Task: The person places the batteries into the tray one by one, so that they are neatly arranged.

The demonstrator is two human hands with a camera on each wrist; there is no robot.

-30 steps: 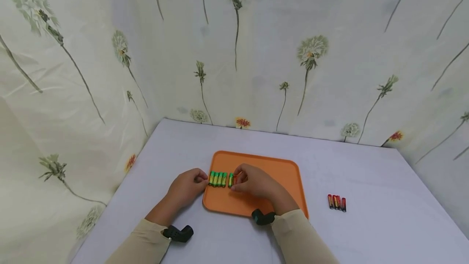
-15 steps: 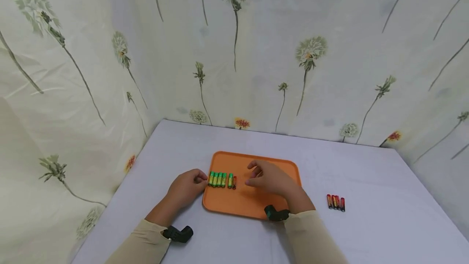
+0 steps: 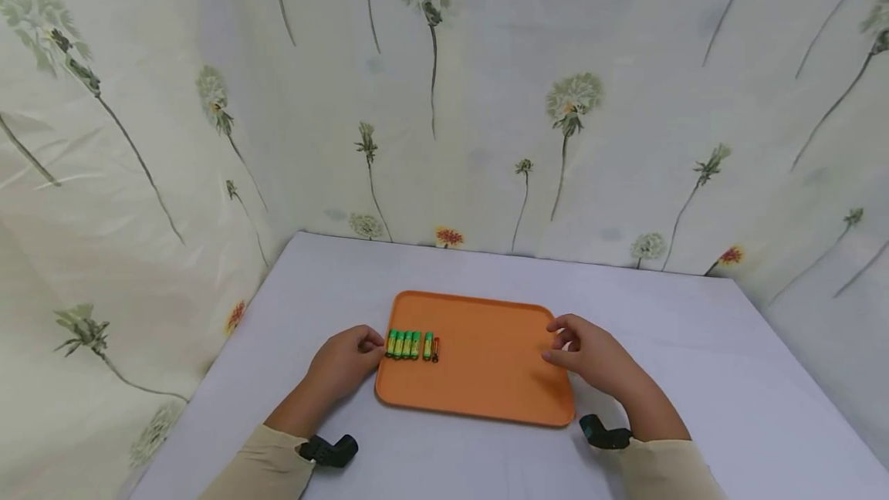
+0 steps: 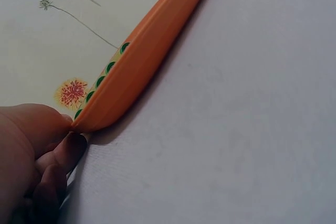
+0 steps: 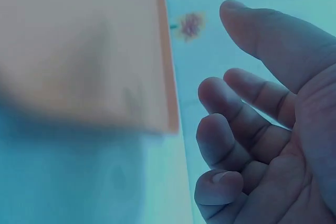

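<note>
An orange tray [image 3: 493,361] lies on the table. My left hand [image 3: 345,361] pinches its left rim between thumb and finger, plain in the left wrist view, where the tray's outer wall [image 4: 139,77] slants away. Just inside that rim stands a row of green-and-yellow batteries [image 3: 403,345], side by side. After a small gap come one more green battery [image 3: 427,346] and a thinner red battery [image 3: 435,349] close beside it. My right hand [image 3: 593,353] hovers at the tray's right edge, fingers loosely bent and holding nothing, as the right wrist view of the hand [image 5: 262,129] confirms.
A white cloth covers the table [image 3: 444,454]. Behind it and to the left hangs a curtain [image 3: 486,99] printed with dandelions. The right forearm [image 3: 653,407] crosses the table's right part, hiding what lies beneath it.
My right hand has let go of the thin red battery, leaving it beside the green one, and moved right to the tray's edge. The left hand keeps its place at the rim.
</note>
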